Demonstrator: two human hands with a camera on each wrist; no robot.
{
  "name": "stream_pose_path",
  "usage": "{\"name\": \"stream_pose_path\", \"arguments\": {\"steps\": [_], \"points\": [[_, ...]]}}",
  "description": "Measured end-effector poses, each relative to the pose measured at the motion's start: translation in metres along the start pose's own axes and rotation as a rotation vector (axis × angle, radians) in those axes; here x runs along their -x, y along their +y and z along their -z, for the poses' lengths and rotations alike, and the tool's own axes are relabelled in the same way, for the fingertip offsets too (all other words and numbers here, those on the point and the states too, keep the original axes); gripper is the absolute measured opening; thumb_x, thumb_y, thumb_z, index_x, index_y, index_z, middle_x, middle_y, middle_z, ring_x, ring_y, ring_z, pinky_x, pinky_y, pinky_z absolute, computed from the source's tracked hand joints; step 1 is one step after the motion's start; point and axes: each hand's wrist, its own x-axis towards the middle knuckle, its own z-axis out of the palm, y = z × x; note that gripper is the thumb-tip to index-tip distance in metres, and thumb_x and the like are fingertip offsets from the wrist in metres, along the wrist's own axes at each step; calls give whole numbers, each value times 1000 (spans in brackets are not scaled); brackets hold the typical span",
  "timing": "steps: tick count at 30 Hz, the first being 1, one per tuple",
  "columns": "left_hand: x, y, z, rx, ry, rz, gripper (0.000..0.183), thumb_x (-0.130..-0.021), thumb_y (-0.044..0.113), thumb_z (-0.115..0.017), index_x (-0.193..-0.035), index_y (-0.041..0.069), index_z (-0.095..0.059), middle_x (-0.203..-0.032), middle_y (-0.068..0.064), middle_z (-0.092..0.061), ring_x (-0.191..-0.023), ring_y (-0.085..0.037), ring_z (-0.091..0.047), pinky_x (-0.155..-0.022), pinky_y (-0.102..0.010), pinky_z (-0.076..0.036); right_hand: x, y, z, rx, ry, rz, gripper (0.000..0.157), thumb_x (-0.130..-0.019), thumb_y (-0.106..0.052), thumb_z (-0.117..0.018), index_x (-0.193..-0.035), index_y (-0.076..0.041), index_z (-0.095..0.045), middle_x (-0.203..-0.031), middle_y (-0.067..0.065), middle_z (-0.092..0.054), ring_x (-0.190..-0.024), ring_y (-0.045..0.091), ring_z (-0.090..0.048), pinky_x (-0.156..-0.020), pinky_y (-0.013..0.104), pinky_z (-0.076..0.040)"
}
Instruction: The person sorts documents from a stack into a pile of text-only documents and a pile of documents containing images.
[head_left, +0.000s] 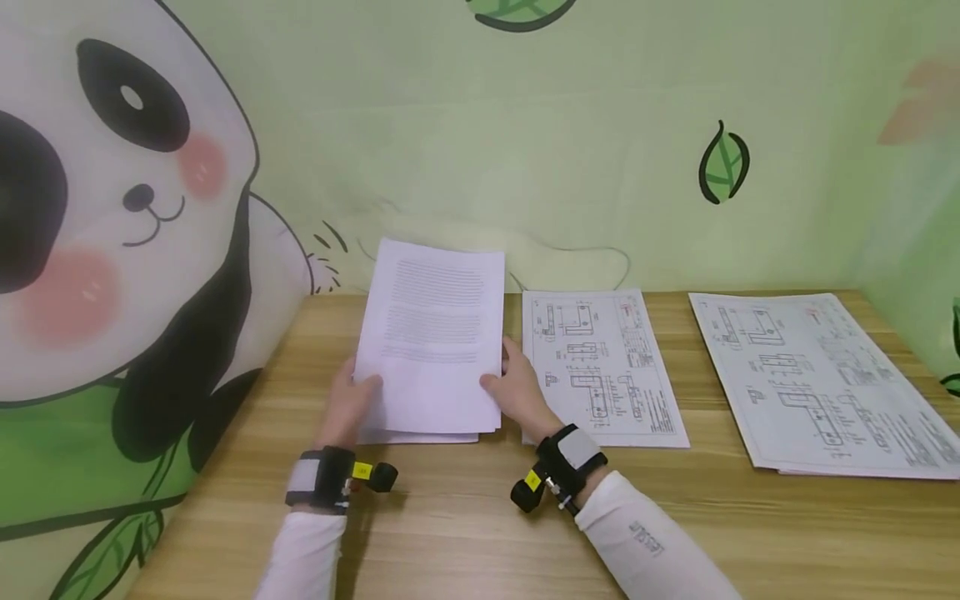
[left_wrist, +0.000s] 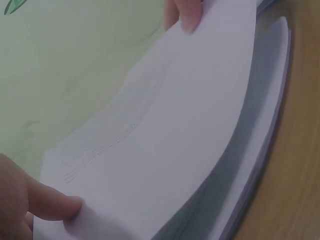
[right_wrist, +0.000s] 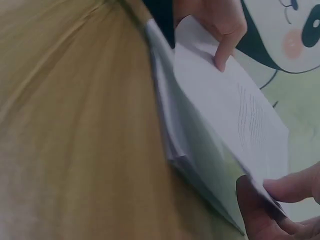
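Both hands hold printed paper (head_left: 435, 392) by its two sides, thumbs on top. Lines of text fill its upper part, and its lower part is blank. My left hand (head_left: 351, 404) grips the left edge; its thumb (left_wrist: 55, 202) presses the face of the paper. At the opposite edge, my right hand (head_left: 521, 387) pinches the paper between thumb and fingers, as the right wrist view shows. The held paper bows and is lifted above a paper stack (right_wrist: 167, 115) lying on the table, with a gap between them. Most of that stack is hidden from the head view.
Right of the hands lies a sheet with technical drawings (head_left: 600, 358), partly behind my right hand. Farther right is a stack of similar drawings (head_left: 817, 392). Behind the wooden table (head_left: 450, 533) hangs a green backdrop (head_left: 600, 167) with a panda picture (head_left: 172, 208).
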Motion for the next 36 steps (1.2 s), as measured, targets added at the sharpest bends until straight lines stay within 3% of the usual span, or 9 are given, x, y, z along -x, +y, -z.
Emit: {"name": "stream_pose_path", "arguments": {"steps": [4,10,14,18,21,24,30,36], "points": [[-4,-7,9,-77,2,4,60,-93,14,-41,-148,7,-18,-151,-21,-27,-134,-39,-31,-110,-60,-24,0,8,-9,137,-27,36,70,-82,-5,-61,-144,0,-28,-107,22,-67,-85,23,-61,-70,31,-50],[-7,-15,15,-180,32,2,60,-92,11,-41,-148,4,-19,-150,-25,-28,-134,-43,-31,-108,-61,-26,2,12,-17,215,-35,64,33,-83,-5,-60,-116,0,-60,-90,14,-67,-74,21,-55,-62,26,-41],[-6,-20,18,-226,79,13,57,-92,15,-45,-146,8,-28,-146,-23,-36,-130,-43,-37,-104,-61,-32,2,11,-20,259,-18,78,14,-82,-4,-58,-95,-1,-65,-86,13,-66,-72,21,-53,-58,25,-37],[-4,-24,21,-275,101,7,51,-90,17,-52,-139,6,-41,-138,-24,-46,-120,-42,-46,-97,-59,-39,1,10,-22,314,6,93,30,-82,-2,-58,-110,2,-66,-100,16,-68,-81,24,-56,-61,27,-40],[-3,-26,22,-320,111,-9,47,-89,18,-55,-133,2,-48,-131,-27,-51,-113,-42,-50,-91,-57,-42,3,9,-22,344,17,95,40,-82,-3,-58,-122,1,-60,-118,19,-65,-92,25,-59,-73,34,-49],[-2,-27,21,-354,133,-21,46,-88,18,-56,-130,1,-51,-128,-27,-53,-111,-42,-51,-88,-56,-43,7,7,-21,368,4,86,39,-84,-8,-58,-122,-1,-61,-124,17,-63,-98,24,-59,-81,38,-51],[-2,-27,19,-393,162,-42,39,-88,20,-56,-122,1,-58,-119,-25,-59,-102,-39,-54,-77,-49,-45,15,-1,-20,435,-72,81,38,-84,-20,-61,-120,-8,-64,-123,13,-64,-93,23,-58,-63,31,-45],[-3,-26,17,-433,153,-59,32,-90,25,-54,-112,3,-62,-108,-21,-63,-91,-33,-56,-67,-38,-42,20,-6,-20,456,-128,75,41,-84,-24,-62,-123,-10,-63,-131,13,-59,-101,25,-55,-60,27,-41]]}}
